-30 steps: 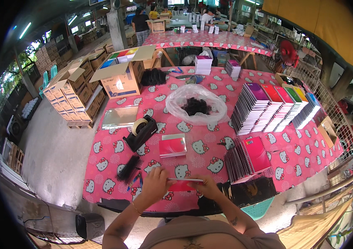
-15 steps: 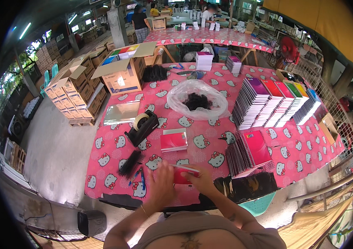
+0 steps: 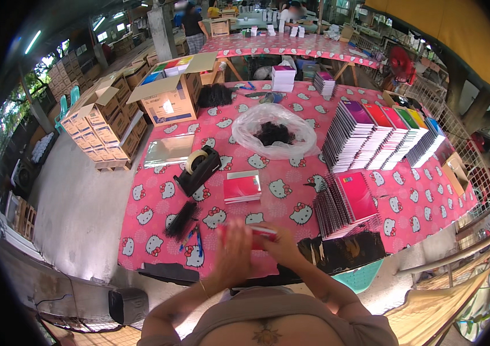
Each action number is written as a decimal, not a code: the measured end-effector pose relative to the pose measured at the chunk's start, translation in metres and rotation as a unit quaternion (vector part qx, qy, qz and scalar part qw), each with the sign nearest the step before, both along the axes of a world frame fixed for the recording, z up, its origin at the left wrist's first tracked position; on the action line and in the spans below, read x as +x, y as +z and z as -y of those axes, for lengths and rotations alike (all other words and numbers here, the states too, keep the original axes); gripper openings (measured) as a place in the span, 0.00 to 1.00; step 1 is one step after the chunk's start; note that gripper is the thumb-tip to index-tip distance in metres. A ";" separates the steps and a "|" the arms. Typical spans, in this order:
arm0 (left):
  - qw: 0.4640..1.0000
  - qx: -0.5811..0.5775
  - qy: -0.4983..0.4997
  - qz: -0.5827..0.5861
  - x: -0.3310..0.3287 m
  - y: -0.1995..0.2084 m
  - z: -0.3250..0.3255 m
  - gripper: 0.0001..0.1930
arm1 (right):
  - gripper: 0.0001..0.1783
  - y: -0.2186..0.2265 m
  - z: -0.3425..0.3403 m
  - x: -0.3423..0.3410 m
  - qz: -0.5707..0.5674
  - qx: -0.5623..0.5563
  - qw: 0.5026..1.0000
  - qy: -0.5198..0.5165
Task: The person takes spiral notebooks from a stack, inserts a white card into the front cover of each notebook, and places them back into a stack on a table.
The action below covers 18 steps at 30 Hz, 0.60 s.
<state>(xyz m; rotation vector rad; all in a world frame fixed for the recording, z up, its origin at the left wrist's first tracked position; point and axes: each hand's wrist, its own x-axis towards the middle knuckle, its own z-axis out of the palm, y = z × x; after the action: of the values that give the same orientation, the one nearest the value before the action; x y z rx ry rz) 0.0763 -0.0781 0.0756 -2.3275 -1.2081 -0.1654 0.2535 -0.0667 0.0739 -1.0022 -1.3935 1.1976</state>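
A small red notebook (image 3: 261, 232) is held between my hands above the near edge of the table, its pale page edge turned up. My left hand (image 3: 235, 251) presses against its left end with fingers together and covers much of it. The right end is gripped by my right hand (image 3: 283, 248), fingers bent round it. Just beyond lies a short stack of red notebooks (image 3: 242, 188). Left of my hands are a bundle of black binding wires (image 3: 182, 220) and blue-handled pliers (image 3: 199, 242); whether it is one tool or two is unclear.
Spiral-bound red notebooks (image 3: 353, 199) stand at right, with taller coloured notebook stacks (image 3: 348, 135) behind. A black tape dispenser (image 3: 199, 176), a clear plastic bag (image 3: 245, 141) of black wires and a carton (image 3: 170, 101) occupy the left and middle. Other people are at the back.
The notebook and both hands have shifted slightly, and the left hand now lies further over the notebook's left end. The view has tilted a little. A person at the back left has moved.
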 end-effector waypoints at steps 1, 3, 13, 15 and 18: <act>0.996 -0.001 -0.013 0.083 -0.003 0.003 -0.011 0.51 | 0.17 0.004 0.000 -0.003 0.024 0.003 1.000 0.017; 0.969 -0.014 -0.040 0.244 -0.002 0.054 -0.038 0.46 | 0.19 0.011 0.006 -0.003 0.039 -0.029 0.999 0.022; 0.954 -0.127 -0.132 0.239 0.008 0.010 0.004 0.50 | 0.33 0.018 -0.002 0.006 -0.016 0.002 0.999 0.032; 0.947 -0.116 -0.144 0.264 0.011 0.015 0.000 0.48 | 0.36 0.020 -0.008 0.009 0.003 0.024 0.999 0.029; 0.963 -0.091 -0.109 0.227 0.009 0.049 -0.021 0.46 | 0.39 0.022 -0.001 -0.002 0.005 0.015 1.000 0.028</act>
<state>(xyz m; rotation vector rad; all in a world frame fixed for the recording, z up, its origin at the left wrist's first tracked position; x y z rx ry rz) 0.0856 -0.0574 0.1247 -2.6758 -1.2051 -0.7272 0.2512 -0.0661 0.0955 -0.9563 -1.4510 1.2105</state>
